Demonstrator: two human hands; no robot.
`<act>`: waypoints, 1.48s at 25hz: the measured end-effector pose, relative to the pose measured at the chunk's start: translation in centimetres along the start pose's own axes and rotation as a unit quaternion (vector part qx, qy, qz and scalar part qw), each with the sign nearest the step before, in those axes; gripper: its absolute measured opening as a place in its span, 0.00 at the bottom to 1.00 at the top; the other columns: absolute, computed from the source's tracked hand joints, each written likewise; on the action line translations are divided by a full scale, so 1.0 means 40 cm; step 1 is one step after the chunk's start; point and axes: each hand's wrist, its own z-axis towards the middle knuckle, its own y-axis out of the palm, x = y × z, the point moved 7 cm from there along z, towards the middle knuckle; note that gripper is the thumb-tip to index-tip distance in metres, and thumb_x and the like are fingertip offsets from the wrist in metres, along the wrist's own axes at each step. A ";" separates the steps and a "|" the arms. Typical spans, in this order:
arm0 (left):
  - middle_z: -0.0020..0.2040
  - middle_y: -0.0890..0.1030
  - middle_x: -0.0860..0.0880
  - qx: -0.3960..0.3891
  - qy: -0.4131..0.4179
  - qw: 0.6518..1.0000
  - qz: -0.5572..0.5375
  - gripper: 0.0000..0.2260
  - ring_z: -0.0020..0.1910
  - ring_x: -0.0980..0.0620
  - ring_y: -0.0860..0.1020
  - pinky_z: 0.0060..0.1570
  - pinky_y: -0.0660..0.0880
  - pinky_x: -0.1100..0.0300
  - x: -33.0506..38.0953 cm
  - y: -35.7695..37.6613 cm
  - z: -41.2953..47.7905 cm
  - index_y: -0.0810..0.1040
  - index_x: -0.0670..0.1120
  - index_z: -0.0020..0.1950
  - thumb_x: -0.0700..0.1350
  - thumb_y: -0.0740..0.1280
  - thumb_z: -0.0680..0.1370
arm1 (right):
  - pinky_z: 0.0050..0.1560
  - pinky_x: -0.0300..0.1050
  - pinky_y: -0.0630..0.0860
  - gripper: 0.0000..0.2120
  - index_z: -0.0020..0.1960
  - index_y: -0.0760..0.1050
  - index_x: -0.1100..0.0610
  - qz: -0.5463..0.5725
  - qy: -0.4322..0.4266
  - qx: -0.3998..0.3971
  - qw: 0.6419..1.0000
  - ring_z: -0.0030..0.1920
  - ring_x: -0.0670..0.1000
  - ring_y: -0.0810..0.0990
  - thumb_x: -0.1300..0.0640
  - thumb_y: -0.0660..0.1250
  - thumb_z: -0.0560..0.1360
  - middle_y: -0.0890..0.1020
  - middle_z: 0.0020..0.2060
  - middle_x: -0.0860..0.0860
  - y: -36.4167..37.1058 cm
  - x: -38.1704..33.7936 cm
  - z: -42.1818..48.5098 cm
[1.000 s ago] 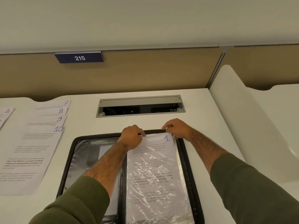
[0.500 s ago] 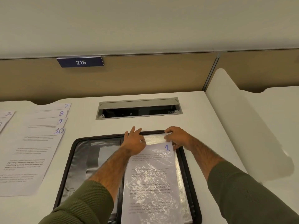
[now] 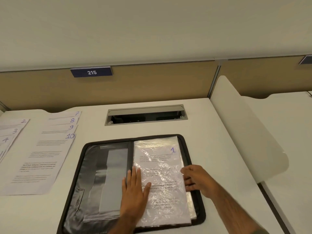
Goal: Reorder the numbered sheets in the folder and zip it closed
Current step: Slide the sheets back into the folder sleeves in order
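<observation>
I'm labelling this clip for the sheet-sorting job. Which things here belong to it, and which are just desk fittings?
Belongs to the job:
open folder
sheet 1 in its plastic sleeve
sheets 7 to 10
sheets 2 to 4

Just there:
cable hatch
215 plate
side divider

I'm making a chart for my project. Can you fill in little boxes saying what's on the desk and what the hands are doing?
folder: black zip folder, lying open on the desk
sheet in folder: sheet 1 in a plastic sleeve, right half
left hand: flat on the sheet's left edge
right hand: fingers at the sheet's right edge
loose sheets: 7 to 10 and 2 to 4, left of folder
zip: not closed
</observation>
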 end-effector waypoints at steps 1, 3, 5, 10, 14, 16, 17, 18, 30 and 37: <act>0.78 0.25 0.55 -0.009 0.008 1.000 0.014 0.38 0.77 0.54 0.27 0.79 0.34 0.50 0.015 0.012 -0.008 0.29 0.52 0.80 0.72 0.29 0.76 | 0.54 0.63 0.82 0.14 0.60 0.78 0.59 0.008 0.005 -0.004 1.000 0.50 0.61 0.86 0.50 0.68 0.80 0.86 0.50 0.60 0.010 0.022 -0.022; 0.77 0.23 0.54 -0.024 0.014 0.999 0.022 0.40 0.76 0.53 0.25 0.78 0.31 0.50 0.051 0.024 -0.011 0.26 0.52 0.78 0.73 0.26 0.73 | 0.57 0.60 0.81 0.18 0.60 0.79 0.55 0.054 0.000 -0.007 0.999 0.52 0.57 0.86 0.42 0.62 0.82 0.87 0.51 0.55 0.030 0.048 -0.065; 0.77 0.24 0.55 -0.033 0.008 0.999 -0.019 0.39 0.77 0.54 0.26 0.77 0.30 0.51 0.088 0.026 -0.010 0.27 0.53 0.78 0.73 0.27 0.73 | 0.56 0.56 0.82 0.22 0.60 0.80 0.52 0.125 -0.022 0.006 0.992 0.53 0.56 0.86 0.38 0.55 0.83 0.87 0.52 0.54 0.052 0.060 -0.101; 0.82 0.49 0.59 -0.063 0.011 0.913 -0.403 0.28 0.81 0.56 0.49 0.79 0.46 0.53 0.221 -0.035 -0.046 0.47 0.60 0.81 0.65 0.46 0.82 | 0.55 0.33 0.77 0.17 0.69 0.72 0.37 0.116 -0.091 -0.026 0.989 0.62 0.40 0.79 0.40 0.52 0.84 0.79 0.64 0.38 0.192 0.010 -0.155; 0.65 0.80 0.52 -0.076 -0.075 0.786 -0.609 0.24 0.62 0.55 0.80 0.57 0.78 0.65 0.205 -0.137 -0.088 0.71 0.53 0.72 0.61 0.50 0.81 | 0.72 0.26 0.56 0.19 0.77 0.56 0.37 0.086 -0.157 -0.031 0.983 0.76 0.35 0.59 0.42 0.47 0.86 0.58 0.79 0.40 0.298 0.021 -0.173; 0.63 0.82 0.52 -0.096 -0.083 0.763 -0.634 0.27 0.60 0.57 0.81 0.59 0.78 0.62 0.160 -0.185 -0.106 0.73 0.53 0.70 0.66 0.51 0.79 | 0.79 0.38 0.44 0.24 0.81 0.49 0.42 -0.153 -0.203 0.111 0.961 0.81 0.45 0.47 0.43 0.43 0.86 0.48 0.82 0.45 0.340 0.007 -0.161; 0.64 0.82 0.51 -0.105 -0.080 0.753 -0.645 0.30 0.63 0.54 0.80 0.65 0.76 0.56 0.128 -0.212 -0.117 0.73 0.53 0.71 0.69 0.52 0.77 | 0.80 0.41 0.44 0.27 0.81 0.49 0.41 0.007 -0.220 0.038 0.975 0.81 0.44 0.47 0.38 0.43 0.84 0.49 0.82 0.43 0.412 -0.007 -0.184; 0.65 0.81 0.49 -0.110 -0.079 0.747 -0.650 0.32 0.65 0.51 0.79 0.68 0.74 0.49 0.095 -0.240 -0.128 0.73 0.53 0.71 0.71 0.53 0.76 | 0.79 0.42 0.45 0.31 0.81 0.48 0.39 -0.103 -0.269 0.092 0.953 0.80 0.40 0.46 0.31 0.42 0.81 0.49 0.81 0.38 0.466 -0.041 -0.201; 0.63 0.82 0.54 -0.091 -0.093 0.768 -0.628 0.30 0.59 0.52 0.83 0.54 0.82 0.53 -0.403 -0.350 -0.201 0.72 0.60 0.71 0.72 0.47 0.78 | 0.77 0.52 0.35 0.44 0.81 0.37 0.42 -0.491 -0.268 0.127 0.819 0.81 0.51 0.38 0.26 0.27 0.68 0.39 0.81 0.46 0.871 -0.054 -0.257; 0.83 0.44 0.54 -0.042 -0.022 0.975 -0.215 0.40 0.82 0.51 0.45 0.80 0.43 0.48 -0.512 -0.296 -0.192 0.43 0.55 0.83 0.74 0.42 0.76 | 0.76 0.52 0.32 0.40 0.82 0.39 0.45 -0.609 -0.213 0.140 0.751 0.81 0.55 0.38 0.28 0.30 0.75 0.35 0.77 0.49 0.846 0.036 -0.190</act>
